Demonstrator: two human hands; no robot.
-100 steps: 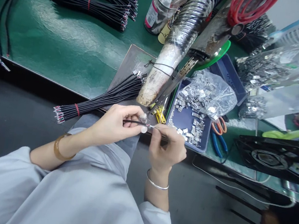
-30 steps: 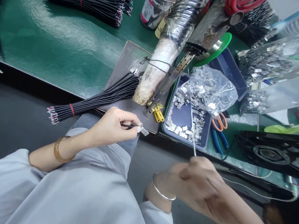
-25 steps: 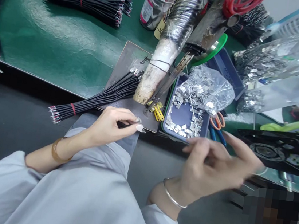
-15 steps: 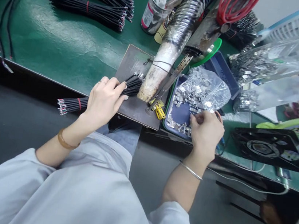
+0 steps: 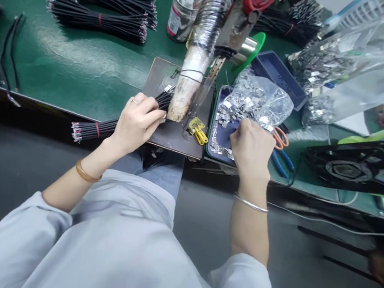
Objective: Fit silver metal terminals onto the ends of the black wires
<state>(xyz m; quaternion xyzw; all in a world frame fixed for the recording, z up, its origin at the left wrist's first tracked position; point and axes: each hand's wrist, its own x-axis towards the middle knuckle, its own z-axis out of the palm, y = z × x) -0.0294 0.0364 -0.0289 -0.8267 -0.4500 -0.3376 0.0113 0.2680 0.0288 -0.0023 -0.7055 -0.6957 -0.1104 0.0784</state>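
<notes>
My left hand (image 5: 140, 119) is closed around a bundle of black cables (image 5: 95, 129), whose stripped, red-banded end sticks out to the left. The bundle's other end lies on a dark board (image 5: 159, 70), beside the wrapped hose nozzle (image 5: 183, 98). Over a blue tray (image 5: 227, 130) of small metal connectors (image 5: 219, 151), my right hand (image 5: 251, 147) has its fingers curled down. Its fingertips are hidden, so whether it pinches a connector does not show. A clear plastic bag (image 5: 276, 100) with more connectors lies at the tray's back.
Yellow clips (image 5: 198, 133) lie at the board's right edge. Pliers (image 5: 281, 161) and a black fan (image 5: 355, 165) are right of the tray. Tied black cable bundles (image 5: 98, 19) lie at the back left, near a clear cup (image 5: 182, 17). A solder spool (image 5: 248, 50) stands behind the tray.
The view has shifted a little. My right hand has moved deeper over the tray with its fingers turned down, uncovering the pliers. My left hand keeps its hold on the cables.
</notes>
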